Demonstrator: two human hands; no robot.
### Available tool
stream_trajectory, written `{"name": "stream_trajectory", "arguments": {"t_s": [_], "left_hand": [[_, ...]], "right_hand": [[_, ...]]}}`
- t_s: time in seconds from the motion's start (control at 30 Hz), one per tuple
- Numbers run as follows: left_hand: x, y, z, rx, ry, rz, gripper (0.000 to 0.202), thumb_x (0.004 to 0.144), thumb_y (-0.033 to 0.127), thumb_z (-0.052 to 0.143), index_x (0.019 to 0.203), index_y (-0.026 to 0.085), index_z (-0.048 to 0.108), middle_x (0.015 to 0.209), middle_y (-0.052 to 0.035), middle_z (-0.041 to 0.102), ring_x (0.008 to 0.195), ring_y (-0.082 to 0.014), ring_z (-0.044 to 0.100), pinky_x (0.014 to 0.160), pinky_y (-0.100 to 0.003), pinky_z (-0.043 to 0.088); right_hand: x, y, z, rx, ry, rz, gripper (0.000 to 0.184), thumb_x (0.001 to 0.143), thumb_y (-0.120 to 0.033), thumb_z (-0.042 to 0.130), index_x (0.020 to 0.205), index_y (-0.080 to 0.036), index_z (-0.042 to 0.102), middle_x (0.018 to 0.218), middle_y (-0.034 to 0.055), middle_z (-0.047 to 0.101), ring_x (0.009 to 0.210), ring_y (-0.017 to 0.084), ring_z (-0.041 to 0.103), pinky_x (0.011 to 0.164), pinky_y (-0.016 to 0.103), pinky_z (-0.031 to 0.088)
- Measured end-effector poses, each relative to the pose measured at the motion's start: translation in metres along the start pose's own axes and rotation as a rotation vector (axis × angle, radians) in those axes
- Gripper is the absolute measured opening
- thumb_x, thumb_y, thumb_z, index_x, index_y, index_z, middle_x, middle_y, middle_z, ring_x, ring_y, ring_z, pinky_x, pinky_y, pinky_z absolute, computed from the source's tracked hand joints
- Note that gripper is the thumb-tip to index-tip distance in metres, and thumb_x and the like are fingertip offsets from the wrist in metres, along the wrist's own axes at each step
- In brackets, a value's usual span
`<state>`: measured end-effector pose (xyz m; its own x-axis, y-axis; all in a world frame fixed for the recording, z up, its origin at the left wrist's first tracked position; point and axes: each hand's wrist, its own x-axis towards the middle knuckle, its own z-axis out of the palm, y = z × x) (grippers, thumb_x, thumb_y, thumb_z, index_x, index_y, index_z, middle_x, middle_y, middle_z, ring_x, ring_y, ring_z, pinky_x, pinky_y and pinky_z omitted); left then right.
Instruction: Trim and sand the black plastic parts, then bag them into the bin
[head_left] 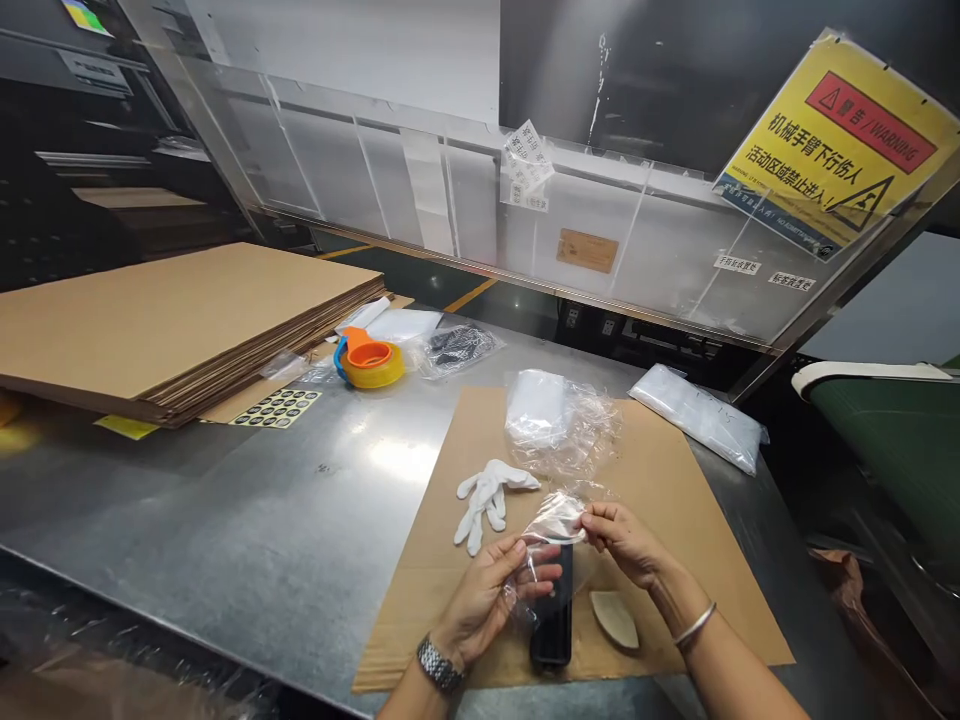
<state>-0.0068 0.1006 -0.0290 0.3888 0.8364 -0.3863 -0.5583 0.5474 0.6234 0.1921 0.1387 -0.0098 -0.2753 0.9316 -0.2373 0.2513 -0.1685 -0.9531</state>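
A clear plastic bag (pixel 556 517) is stretched between my two hands. My left hand (pixel 499 590) pinches its left side between thumb and fingers, some fingers showing through the film. On the other side, my right hand (pixel 622 540) grips the bag's edge between thumb and forefinger. Beneath the bag lies a long black object (pixel 553 620), partly covered by the film and my left fingers; its kind I cannot make out. To its right rests a small beige curved piece (pixel 615 619). White gloves (pixel 491 500) lie crumpled to the left on the cardboard sheet (pixel 420 600).
A pile of clear bags (pixel 551 415) sits beyond my hands, with a wrapped plastic packet (pixel 697 415) at right. Further left are a tape dispenser (pixel 369 362), a sticker sheet (pixel 277 408) and stacked cardboard (pixel 187 320). A transparent panel (pixel 465 220) borders the metal table (pixel 300 530).
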Motion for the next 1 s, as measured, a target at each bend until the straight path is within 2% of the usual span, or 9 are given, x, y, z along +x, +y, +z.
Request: {"name": "stream_trajectory", "arguments": {"t_s": [0.13,0.23,0.3,0.47,0.6,0.7,0.8,0.87,1.0], "left_hand": [[-0.003,-0.003,-0.008,0.084,0.056,0.052,0.03,0.077,0.029,0.063,0.099,0.009,0.061,0.098,-0.0167,0.068,0.08,-0.0224,0.068,0.07,-0.032,0.051],[-0.012,-0.007,-0.008,0.206,0.297,0.312,0.03,0.077,0.033,0.063,0.101,0.014,0.06,0.101,-0.0093,0.066,0.092,-0.0186,0.062,0.081,-0.028,0.046],[-0.022,-0.01,-0.003,0.374,0.398,0.482,0.025,0.077,0.036,0.062,0.093,0.016,0.061,0.09,-0.0038,0.065,0.088,-0.0151,0.059,0.079,-0.023,0.044],[-0.04,-0.012,0.015,0.722,0.113,0.49,0.026,0.081,0.04,0.055,0.073,0.015,0.056,0.066,0.0001,0.057,0.063,-0.0129,0.054,0.059,-0.022,0.045],[-0.04,-0.014,0.008,0.926,0.352,0.638,0.031,0.087,0.035,0.046,0.061,0.017,0.048,0.054,0.0028,0.047,0.052,-0.011,0.046,0.049,-0.022,0.04],[-0.041,-0.018,-0.001,0.987,0.496,0.734,0.016,0.083,0.028,0.052,0.072,0.016,0.055,0.066,-0.0013,0.053,0.063,-0.015,0.05,0.06,-0.027,0.042],[-0.043,-0.021,-0.007,1.296,0.495,1.032,0.017,0.082,0.018,0.051,0.095,0.018,0.061,0.086,-0.0064,0.057,0.08,-0.0181,0.051,0.072,-0.031,0.042],[-0.042,-0.019,-0.012,1.529,0.443,1.191,0.021,0.084,0.013,0.048,0.094,0.019,0.064,0.08,-0.0049,0.057,0.075,-0.0163,0.051,0.069,-0.028,0.042],[-0.037,-0.011,-0.03,1.654,0.59,1.136,0.02,0.085,0.013,0.046,0.089,0.015,0.066,0.071,-0.006,0.055,0.069,-0.0185,0.047,0.066,-0.031,0.039]], "right_hand": [[-0.007,-0.008,0.005,0.005,0.023,-0.025,0.04,0.068,-0.053,0.064,0.058,-0.017,0.051,0.053,-0.0037,0.046,0.05,0.008,0.038,0.05,0.022,0.03],[-0.017,-0.016,0.015,-0.058,0.085,-0.075,0.038,0.069,-0.049,0.064,0.057,-0.018,0.046,0.053,-0.0052,0.041,0.05,0.009,0.036,0.05,0.023,0.029],[-0.027,-0.023,0.028,-0.132,0.102,-0.121,0.032,0.072,-0.043,0.063,0.058,-0.019,0.047,0.054,-0.0046,0.043,0.052,0.01,0.037,0.051,0.023,0.029],[-0.049,-0.036,0.059,-0.303,0.075,-0.256,0.023,0.07,-0.024,0.065,0.056,-0.018,0.048,0.061,-0.0025,0.049,0.064,0.012,0.043,0.059,0.024,0.031],[-0.049,-0.032,0.061,-0.333,0.117,-0.261,0.024,0.078,-0.028,0.058,0.061,-0.019,0.044,0.057,-0.0048,0.043,0.054,0.01,0.04,0.051,0.021,0.031],[-0.047,-0.028,0.061,-0.377,0.173,-0.286,0.021,0.082,-0.028,0.052,0.065,-0.019,0.044,0.061,-0.0038,0.043,0.057,0.01,0.041,0.053,0.022,0.033],[-0.048,-0.029,0.066,-0.453,0.114,-0.353,0.024,0.079,-0.029,0.056,0.061,-0.019,0.045,0.064,-0.0022,0.048,0.066,0.012,0.046,0.061,0.023,0.036],[-0.052,-0.029,0.068,-0.497,0.098,-0.361,0.02,0.08,-0.031,0.056,0.064,-0.02,0.049,0.067,-0.0011,0.053,0.07,0.014,0.049,0.065,0.023,0.038],[-0.066,-0.011,0.069,-0.606,0.294,-0.208,0.021,0.089,-0.036,0.042,0.088,-0.019,0.054,0.078,0.0053,0.06,0.068,0.016,0.054,0.062,0.026,0.039]]}}
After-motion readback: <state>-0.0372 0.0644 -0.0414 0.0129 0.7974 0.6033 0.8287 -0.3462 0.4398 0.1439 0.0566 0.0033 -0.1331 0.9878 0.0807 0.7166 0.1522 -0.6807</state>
